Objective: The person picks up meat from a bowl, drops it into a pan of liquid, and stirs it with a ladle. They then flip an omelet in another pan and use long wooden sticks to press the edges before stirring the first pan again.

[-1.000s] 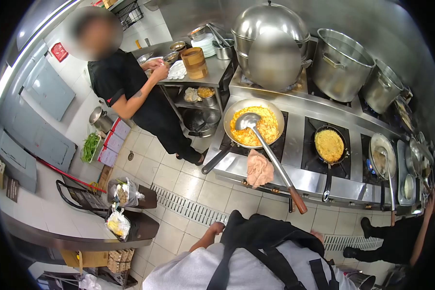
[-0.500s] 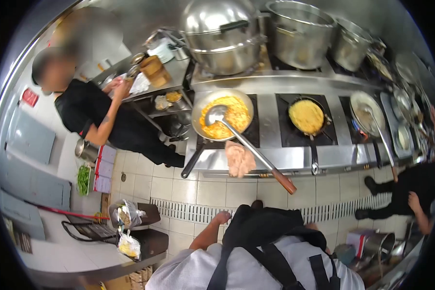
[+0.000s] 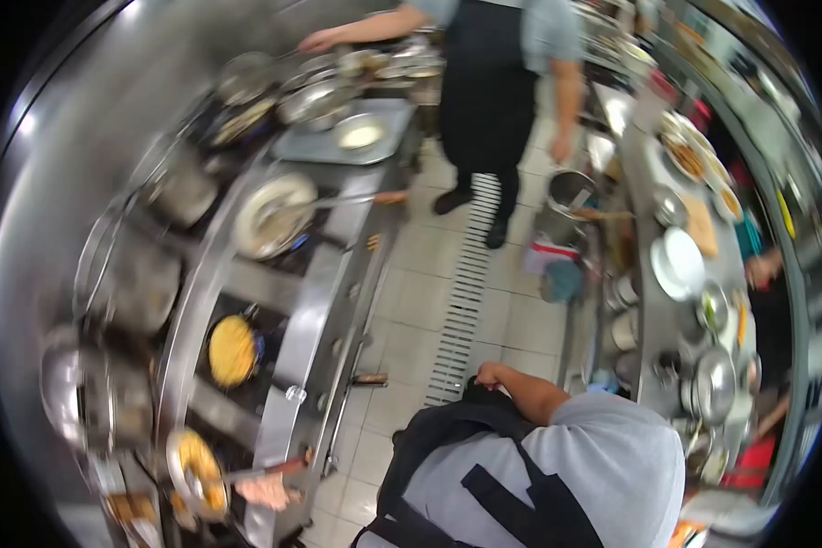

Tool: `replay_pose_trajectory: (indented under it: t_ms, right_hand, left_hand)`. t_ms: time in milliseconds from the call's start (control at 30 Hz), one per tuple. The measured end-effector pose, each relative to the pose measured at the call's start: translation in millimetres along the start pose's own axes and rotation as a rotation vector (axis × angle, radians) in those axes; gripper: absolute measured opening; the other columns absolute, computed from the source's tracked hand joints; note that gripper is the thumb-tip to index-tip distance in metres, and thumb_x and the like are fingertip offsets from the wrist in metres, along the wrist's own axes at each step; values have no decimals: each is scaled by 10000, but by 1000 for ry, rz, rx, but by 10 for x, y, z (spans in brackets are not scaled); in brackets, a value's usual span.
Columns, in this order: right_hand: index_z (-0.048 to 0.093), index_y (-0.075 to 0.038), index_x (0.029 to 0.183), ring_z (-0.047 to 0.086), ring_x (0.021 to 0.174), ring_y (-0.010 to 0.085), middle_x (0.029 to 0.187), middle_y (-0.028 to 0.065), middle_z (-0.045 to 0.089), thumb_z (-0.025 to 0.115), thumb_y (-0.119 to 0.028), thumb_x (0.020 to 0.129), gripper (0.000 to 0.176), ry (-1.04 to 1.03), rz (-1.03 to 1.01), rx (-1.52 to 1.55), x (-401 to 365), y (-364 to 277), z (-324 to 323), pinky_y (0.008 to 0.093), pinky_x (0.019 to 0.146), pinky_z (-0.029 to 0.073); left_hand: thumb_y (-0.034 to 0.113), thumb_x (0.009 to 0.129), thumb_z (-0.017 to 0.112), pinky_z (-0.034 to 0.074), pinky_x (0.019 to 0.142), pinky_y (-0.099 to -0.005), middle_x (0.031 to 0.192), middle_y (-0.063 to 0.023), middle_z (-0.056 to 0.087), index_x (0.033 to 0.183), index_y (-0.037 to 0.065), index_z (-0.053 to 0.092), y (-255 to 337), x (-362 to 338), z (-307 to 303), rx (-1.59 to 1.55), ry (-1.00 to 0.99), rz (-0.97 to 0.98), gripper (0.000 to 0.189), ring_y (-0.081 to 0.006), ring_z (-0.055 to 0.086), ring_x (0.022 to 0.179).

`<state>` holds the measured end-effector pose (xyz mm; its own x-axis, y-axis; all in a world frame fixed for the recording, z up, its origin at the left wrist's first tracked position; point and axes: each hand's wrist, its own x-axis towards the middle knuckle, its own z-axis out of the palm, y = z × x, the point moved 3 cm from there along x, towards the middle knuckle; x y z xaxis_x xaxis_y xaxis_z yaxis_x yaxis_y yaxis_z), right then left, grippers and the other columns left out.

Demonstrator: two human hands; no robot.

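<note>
My right hand (image 3: 490, 374) hangs low in front of my dark apron, its fingers curled and nothing visible in them. My left hand is out of view. On the stove to the left, a pan (image 3: 175, 447) of yellow egg-like food stands at lower left with a wooden-handled ladle (image 3: 288, 467) in it. Beside it a pink cloth (image 3: 265, 491) lies on the stove's front edge. Further along, a small black pan holds a round yellow omelette (image 3: 233, 352). Beyond that stands a pale wok (image 3: 247, 224) with another ladle (image 3: 352, 200) in it, near a blue flame.
A co-worker in a black apron (image 3: 484, 91) stands ahead in the aisle, over a floor drain grate (image 3: 466, 310). Along the right runs a counter with white plates (image 3: 678, 263), bowls and a lidded metal pot (image 3: 711, 384). A bucket (image 3: 571, 190) stands below it. Large pots (image 3: 137, 283) line the stove's back.
My view has swung right, so the stove now lies on my left and the aisle ahead. My left hand has left view; my right hand has come clearly into view.
</note>
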<state>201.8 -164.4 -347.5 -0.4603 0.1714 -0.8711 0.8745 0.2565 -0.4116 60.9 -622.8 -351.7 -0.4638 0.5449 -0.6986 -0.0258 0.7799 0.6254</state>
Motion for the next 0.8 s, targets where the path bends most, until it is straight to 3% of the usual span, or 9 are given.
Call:
replay_pose_trajectory:
  t_ms: [300, 367, 533, 633, 667, 700, 733, 767, 800]
  right_hand:
    - [645, -6, 752, 581, 520, 221, 625, 99, 604, 591, -240, 793, 243, 92, 206, 21, -167, 1204, -975, 367, 471, 488]
    - [649, -25, 881, 588, 534, 226, 671, 109, 626, 599, -243, 783, 244, -61, -89, -354, 297, 1414, -1084, 365, 475, 490]
    - [644, -45, 953, 613, 574, 221, 720, 115, 646, 596, -268, 789, 281, 138, 77, -70, 286, 1316, -1897, 351, 488, 499]
    - [664, -56, 903, 617, 581, 207, 680, 102, 635, 583, -285, 793, 267, 352, 99, 255, -57, 1195, -2583, 344, 503, 508]
    - [667, -54, 900, 629, 612, 237, 692, 122, 642, 579, -284, 788, 271, 427, 97, 301, -210, 1171, -2906, 362, 543, 515]
    - [670, -52, 898, 641, 642, 267, 704, 142, 650, 574, -283, 782, 275, 495, 85, 340, -280, 1237, -3207, 380, 582, 523]
    - [665, -47, 937, 646, 772, 337, 794, 193, 655, 577, -271, 762, 298, 795, -29, -59, -417, 1199, -3614, 406, 691, 519]
    - [658, -40, 925, 617, 885, 370, 890, 213, 637, 585, -273, 752, 299, 1016, 126, 19, -593, 1244, -3907, 430, 765, 493]
    - [645, -22, 894, 616, 882, 368, 919, 214, 636, 572, -288, 775, 300, 1082, 198, 137, -856, 1109, -4229, 450, 769, 484]
  left_hand:
    - [105, 828, 586, 478, 556, -254, 771, -60, 635, 1067, 36, 610, 1543, 1336, 124, 19, -91, 101, 250, -127, 591, 641]
    - [65, 802, 627, 476, 570, -236, 774, -53, 636, 1058, 24, 613, 2433, 1178, 88, 74, -119, 73, 259, -108, 585, 652]
    - [218, 875, 569, 475, 642, -267, 783, -46, 636, 1033, 34, 626, 2676, 1608, 72, -418, -70, -42, 249, -134, 595, 728]
    - [291, 922, 456, 478, 655, -289, 791, -43, 620, 959, 42, 629, 2292, 2114, -30, 741, 82, 782, 305, -165, 594, 735]
    - [288, 912, 423, 499, 683, -347, 812, -98, 628, 880, 49, 615, 2219, 2198, -35, 928, -155, 653, 308, -235, 617, 749]
    - [288, 912, 423, 499, 683, -347, 812, -98, 628, 880, 49, 615, 2438, 2186, -117, 902, -111, 636, 308, -235, 617, 749]
    - [271, 881, 449, 492, 703, -398, 819, -124, 629, 850, 65, 611, 2571, 2198, -181, 717, -199, 339, 264, -282, 617, 779]
    - [254, 851, 474, 486, 723, -448, 827, -149, 629, 821, 81, 606, 2704, 2211, -204, 479, -251, 52, 219, -329, 617, 809]
    - [268, 861, 460, 480, 749, -449, 891, -163, 630, 880, 66, 618, 2816, 2483, -214, 478, -161, 62, 258, -326, 613, 846]
